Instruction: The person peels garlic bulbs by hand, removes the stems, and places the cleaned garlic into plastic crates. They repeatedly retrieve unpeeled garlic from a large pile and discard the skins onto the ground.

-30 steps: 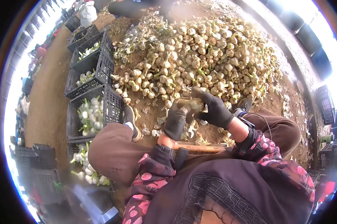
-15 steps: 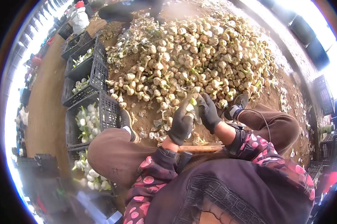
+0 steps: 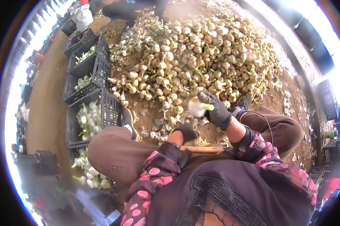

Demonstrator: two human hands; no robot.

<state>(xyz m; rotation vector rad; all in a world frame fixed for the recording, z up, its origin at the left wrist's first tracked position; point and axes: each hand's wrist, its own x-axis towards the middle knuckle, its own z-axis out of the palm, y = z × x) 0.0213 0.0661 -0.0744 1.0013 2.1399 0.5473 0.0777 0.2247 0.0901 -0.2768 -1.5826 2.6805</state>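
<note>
In my gloved right hand (image 3: 217, 112) is a garlic bulb (image 3: 196, 107), its white side turned left and its short green stem pointing right. The fingers wrap round it from the right. Lower and to the left, my gloved left hand (image 3: 188, 132) is curled closed, apart from the bulb. What its fingers hold, if anything, is hidden. Beyond both hands a large heap of garlic bulbs (image 3: 215, 52) with dirty skins spreads over the ground. Loose peeled skins lie on the soil between my legs.
Black plastic crates (image 3: 110, 113) stand in a row on my left, with clean white garlic (image 3: 89, 118) in several of them. A wooden piece (image 3: 204, 149) lies across near my lap. My shoes flank the heap's near edge. More crates (image 3: 328, 98) stand at the far right.
My hands were together round the bulb and have come apart. The left has dropped toward my lap, while the right keeps the bulb, now showing its white side.
</note>
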